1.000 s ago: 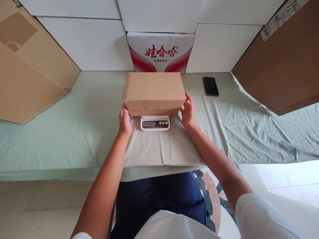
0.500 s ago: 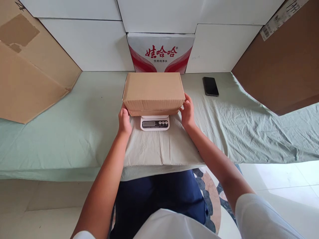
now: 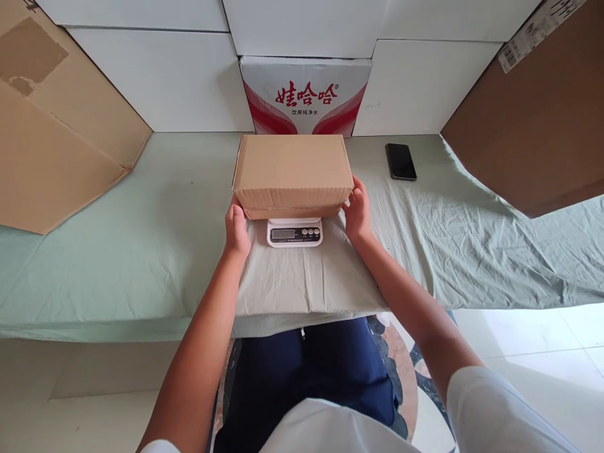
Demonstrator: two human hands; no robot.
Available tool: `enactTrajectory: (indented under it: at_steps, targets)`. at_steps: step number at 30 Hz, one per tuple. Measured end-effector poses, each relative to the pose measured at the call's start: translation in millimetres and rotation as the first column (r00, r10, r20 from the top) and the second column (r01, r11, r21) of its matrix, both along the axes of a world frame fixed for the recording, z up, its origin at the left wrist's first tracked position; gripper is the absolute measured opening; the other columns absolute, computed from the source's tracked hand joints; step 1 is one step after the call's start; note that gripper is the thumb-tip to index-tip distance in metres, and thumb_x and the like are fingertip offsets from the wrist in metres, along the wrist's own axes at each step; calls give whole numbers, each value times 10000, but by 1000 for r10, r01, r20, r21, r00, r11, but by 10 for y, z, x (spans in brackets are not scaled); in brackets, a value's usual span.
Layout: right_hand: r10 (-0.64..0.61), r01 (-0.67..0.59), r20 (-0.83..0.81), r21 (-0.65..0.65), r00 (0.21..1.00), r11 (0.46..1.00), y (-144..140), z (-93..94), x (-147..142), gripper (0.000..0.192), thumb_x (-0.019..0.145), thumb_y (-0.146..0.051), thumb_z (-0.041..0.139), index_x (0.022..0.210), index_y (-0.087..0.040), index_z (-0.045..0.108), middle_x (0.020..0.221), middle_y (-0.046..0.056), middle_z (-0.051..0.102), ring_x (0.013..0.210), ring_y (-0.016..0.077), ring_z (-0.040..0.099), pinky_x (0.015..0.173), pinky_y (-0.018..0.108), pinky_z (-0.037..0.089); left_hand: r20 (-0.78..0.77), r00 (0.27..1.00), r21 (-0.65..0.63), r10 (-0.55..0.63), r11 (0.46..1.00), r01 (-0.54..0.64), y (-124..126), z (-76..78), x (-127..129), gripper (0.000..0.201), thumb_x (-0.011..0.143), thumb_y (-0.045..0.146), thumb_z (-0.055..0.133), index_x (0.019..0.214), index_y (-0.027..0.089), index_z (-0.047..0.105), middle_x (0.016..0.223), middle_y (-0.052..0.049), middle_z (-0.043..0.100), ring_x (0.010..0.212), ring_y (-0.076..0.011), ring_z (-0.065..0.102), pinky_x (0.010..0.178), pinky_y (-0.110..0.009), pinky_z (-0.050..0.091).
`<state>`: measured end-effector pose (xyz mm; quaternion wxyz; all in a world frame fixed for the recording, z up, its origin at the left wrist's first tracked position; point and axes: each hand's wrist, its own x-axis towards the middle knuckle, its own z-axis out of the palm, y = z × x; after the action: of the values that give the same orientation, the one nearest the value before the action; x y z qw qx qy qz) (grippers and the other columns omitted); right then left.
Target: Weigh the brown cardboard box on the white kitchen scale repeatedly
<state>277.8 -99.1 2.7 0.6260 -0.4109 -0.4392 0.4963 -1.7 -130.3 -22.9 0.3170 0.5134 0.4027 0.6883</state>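
Note:
A closed brown cardboard box (image 3: 292,171) rests on a small white digital scale (image 3: 294,232), whose display and buttons face me. The scale stands on a folded pale cloth pad (image 3: 302,277) on the green-covered table. My left hand (image 3: 236,229) grips the box's lower left corner. My right hand (image 3: 357,212) presses against its lower right side. Both hands hold the box from its two ends.
A black phone (image 3: 401,162) lies on the green sheet (image 3: 141,239) to the right of the box. A red-and-white printed carton (image 3: 306,95) stands behind it against white panels. Large cardboard sheets lean at far left (image 3: 51,132) and far right (image 3: 533,119).
Nothing has visibly moved apart from a slight shift of the camera; both hands stay on the box over the scale.

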Motion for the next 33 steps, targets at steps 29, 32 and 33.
enactTrajectory:
  at_steps: [29, 32, 33]
  targets:
    - [61, -90, 143, 209, 988, 974, -272, 267, -256, 538, 875, -517, 575, 1397, -397, 525, 1542, -22, 552, 1491, 322, 463, 1302, 572, 384, -31, 1000, 16, 0, 1000, 1, -29, 283, 66, 709, 939, 815, 423, 1318, 270, 673, 1379, -110, 686, 1440, -279, 580, 1197, -392, 466]
    - [14, -55, 175, 232, 984, 971, -61, 349, -259, 511, 881, -533, 570, 1368, -382, 526, 1525, -10, 541, 1486, 345, 454, 1287, 604, 389, -29, 999, 4, -25, 1000, 25, 208, 457, 16, 731, 918, 835, 452, 1308, 261, 683, 1389, -110, 682, 1474, -308, 556, 1220, -429, 459]
    - [7, -53, 188, 238, 982, 970, 48, 374, -262, 525, 885, -557, 565, 1377, -383, 514, 1517, -5, 541, 1487, 352, 451, 1278, 617, 396, -32, 999, 10, -24, 1000, 25, 322, 513, -8, 730, 911, 829, 483, 1307, 249, 684, 1380, -111, 682, 1482, -321, 548, 1228, -447, 452]
